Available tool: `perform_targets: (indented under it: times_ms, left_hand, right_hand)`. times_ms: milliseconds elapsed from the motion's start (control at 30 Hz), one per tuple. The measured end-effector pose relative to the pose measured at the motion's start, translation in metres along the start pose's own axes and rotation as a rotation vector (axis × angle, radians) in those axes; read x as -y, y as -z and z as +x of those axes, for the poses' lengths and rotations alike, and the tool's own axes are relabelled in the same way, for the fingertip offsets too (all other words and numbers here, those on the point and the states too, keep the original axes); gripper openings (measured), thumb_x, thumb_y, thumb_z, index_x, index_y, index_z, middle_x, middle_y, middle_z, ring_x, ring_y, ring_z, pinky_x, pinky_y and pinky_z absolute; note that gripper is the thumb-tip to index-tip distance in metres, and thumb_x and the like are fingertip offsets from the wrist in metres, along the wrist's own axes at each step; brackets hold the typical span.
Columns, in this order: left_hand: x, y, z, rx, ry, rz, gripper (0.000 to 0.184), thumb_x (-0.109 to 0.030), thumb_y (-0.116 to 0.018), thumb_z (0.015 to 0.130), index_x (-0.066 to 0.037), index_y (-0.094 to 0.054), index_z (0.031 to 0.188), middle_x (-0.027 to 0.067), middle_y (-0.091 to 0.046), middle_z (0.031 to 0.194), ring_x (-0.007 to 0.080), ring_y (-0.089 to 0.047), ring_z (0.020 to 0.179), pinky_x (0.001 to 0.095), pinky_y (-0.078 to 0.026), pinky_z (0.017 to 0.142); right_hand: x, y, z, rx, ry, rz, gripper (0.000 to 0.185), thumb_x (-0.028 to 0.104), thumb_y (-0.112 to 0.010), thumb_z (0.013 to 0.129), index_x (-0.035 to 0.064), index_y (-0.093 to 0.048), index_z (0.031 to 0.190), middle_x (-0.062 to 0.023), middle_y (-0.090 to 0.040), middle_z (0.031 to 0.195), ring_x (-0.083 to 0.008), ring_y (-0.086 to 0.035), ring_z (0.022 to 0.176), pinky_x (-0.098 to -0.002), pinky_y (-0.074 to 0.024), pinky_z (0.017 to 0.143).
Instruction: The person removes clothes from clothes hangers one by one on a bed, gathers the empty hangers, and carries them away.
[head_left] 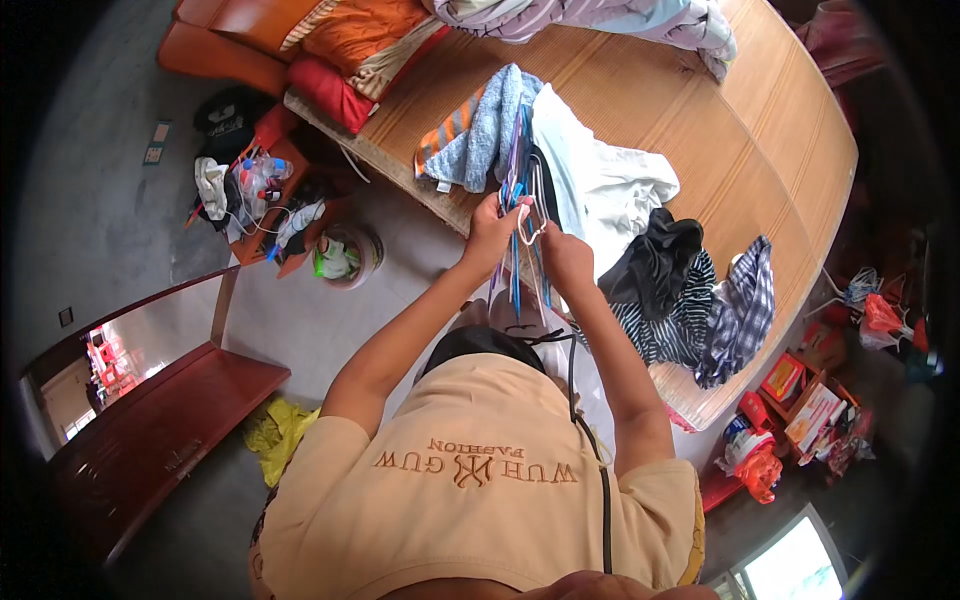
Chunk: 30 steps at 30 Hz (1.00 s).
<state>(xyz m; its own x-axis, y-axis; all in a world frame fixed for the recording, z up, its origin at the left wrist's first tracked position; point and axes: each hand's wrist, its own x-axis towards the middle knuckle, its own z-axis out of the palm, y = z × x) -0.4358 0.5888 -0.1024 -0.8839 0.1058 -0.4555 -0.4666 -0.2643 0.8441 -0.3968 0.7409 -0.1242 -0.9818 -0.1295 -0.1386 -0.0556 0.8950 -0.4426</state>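
Several thin hangers, blue, purple and white, are bunched at the near edge of the mat-covered bed. My left hand is closed round the bunch. Just to its right, my right hand is closed at the white hangers; its fingertips are partly hidden. Beyond the hands lies a blue-grey towel with orange stripes. A white garment spreads to the right, then a black garment, a black-and-white striped one and a checked one.
Bedding lies at the bed's far side, beside a red cushion. A waste bin stands on the floor at left, near a cluttered small table. Boxes and red bags are at right.
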Motion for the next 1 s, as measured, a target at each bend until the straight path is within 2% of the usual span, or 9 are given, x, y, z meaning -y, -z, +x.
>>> perform_targets:
  times_ms: [67, 167, 200, 233, 500, 567, 767, 933, 1000]
  left_hand:
    - [-0.007, -0.003, -0.004, 0.032, 0.028, -0.048, 0.017, -0.007, -0.060, 0.084, -0.004, -0.059, 0.100, 0.0013, -0.062, 0.094, 0.0079, -0.057, 0.085, 0.0216, -0.045, 0.077]
    - [0.008, 0.001, -0.005, -0.014, -0.008, -0.079, 0.019, -0.005, -0.060, 0.083, -0.004, -0.058, 0.101, 0.0003, -0.060, 0.091, 0.0072, -0.056, 0.082, 0.0218, -0.045, 0.077]
    - [0.009, -0.002, -0.004, -0.082, -0.034, -0.070, 0.022, -0.001, -0.060, 0.081, -0.005, -0.056, 0.102, -0.0024, -0.056, 0.082, 0.0056, -0.052, 0.072, 0.0200, -0.044, 0.069]
    - [0.010, -0.002, -0.004, -0.076, -0.031, -0.069, 0.022, -0.001, -0.060, 0.081, -0.005, -0.056, 0.102, -0.0024, -0.056, 0.082, 0.0056, -0.052, 0.072, 0.0200, -0.044, 0.069]
    - [0.012, 0.000, -0.004, -0.029, -0.059, 0.012, 0.021, -0.003, -0.060, 0.082, -0.005, -0.059, 0.103, -0.0012, -0.060, 0.092, 0.0061, -0.054, 0.080, 0.0217, -0.043, 0.075]
    - [0.015, -0.002, -0.004, 0.008, -0.100, 0.028, 0.024, -0.004, -0.060, 0.083, -0.004, -0.058, 0.107, 0.0007, -0.061, 0.095, 0.0079, -0.056, 0.088, 0.0235, -0.044, 0.084]
    - [0.000, -0.004, -0.005, 0.155, -0.070, -0.066, 0.021, 0.000, -0.056, 0.081, -0.003, -0.057, 0.102, 0.0041, -0.061, 0.101, 0.0092, -0.056, 0.090, 0.0232, -0.043, 0.085]
    - [-0.005, -0.023, -0.008, 0.117, -0.102, 0.048, 0.014, -0.008, -0.065, 0.083, -0.004, -0.057, 0.094, -0.0001, -0.060, 0.088, 0.0047, -0.054, 0.077, 0.0202, -0.044, 0.071]
    - [0.007, -0.026, -0.004, 0.057, -0.107, 0.059, 0.010, -0.010, -0.066, 0.083, -0.004, -0.058, 0.087, -0.0037, -0.058, 0.078, 0.0020, -0.050, 0.068, 0.0191, -0.042, 0.060]
  right_hand:
    - [-0.003, -0.004, -0.002, 0.033, 0.001, -0.009, 0.017, 0.024, -0.044, 0.092, 0.0073, -0.047, 0.086, -0.0158, -0.060, 0.062, -0.0350, -0.060, 0.058, -0.0474, -0.0448, 0.052]
    - [-0.009, -0.002, -0.005, 0.057, 0.008, -0.016, 0.016, 0.023, -0.044, 0.092, 0.0075, -0.048, 0.089, -0.0159, -0.060, 0.061, -0.0354, -0.060, 0.058, -0.0472, -0.0449, 0.051]
    - [-0.010, -0.003, -0.008, 0.057, 0.001, -0.014, 0.016, 0.023, -0.044, 0.092, 0.0075, -0.048, 0.089, -0.0159, -0.060, 0.061, -0.0354, -0.060, 0.058, -0.0472, -0.0449, 0.051]
    - [-0.012, -0.003, -0.010, 0.047, 0.003, -0.018, 0.016, 0.023, -0.044, 0.092, 0.0076, -0.048, 0.089, -0.0159, -0.060, 0.061, -0.0357, -0.060, 0.058, -0.0473, -0.0448, 0.051]
    - [0.001, -0.004, -0.001, -0.139, -0.126, 0.139, 0.015, 0.021, -0.045, 0.089, 0.0068, -0.049, 0.086, -0.0177, -0.060, 0.065, -0.0383, -0.060, 0.059, -0.0488, -0.0444, 0.052]
    - [0.000, -0.013, 0.007, -0.129, -0.121, 0.155, 0.018, 0.024, -0.045, 0.090, 0.0065, -0.050, 0.087, -0.0188, -0.060, 0.066, -0.0391, -0.060, 0.060, -0.0497, -0.0439, 0.053]
    - [-0.005, -0.021, 0.015, -0.020, -0.153, 0.172, 0.023, 0.027, -0.042, 0.093, 0.0052, -0.047, 0.089, -0.0211, -0.060, 0.066, -0.0406, -0.059, 0.062, -0.0515, -0.0441, 0.055]
    - [-0.017, -0.011, 0.007, -0.037, -0.134, 0.195, 0.022, 0.028, -0.045, 0.092, 0.0066, -0.048, 0.094, -0.0207, -0.061, 0.067, -0.0396, -0.060, 0.064, -0.0503, -0.0444, 0.055]
    - [-0.021, -0.006, 0.000, 0.014, -0.190, 0.188, 0.032, 0.032, -0.043, 0.093, 0.0081, -0.048, 0.113, -0.0201, -0.062, 0.070, -0.0392, -0.060, 0.064, -0.0487, -0.0449, 0.054]
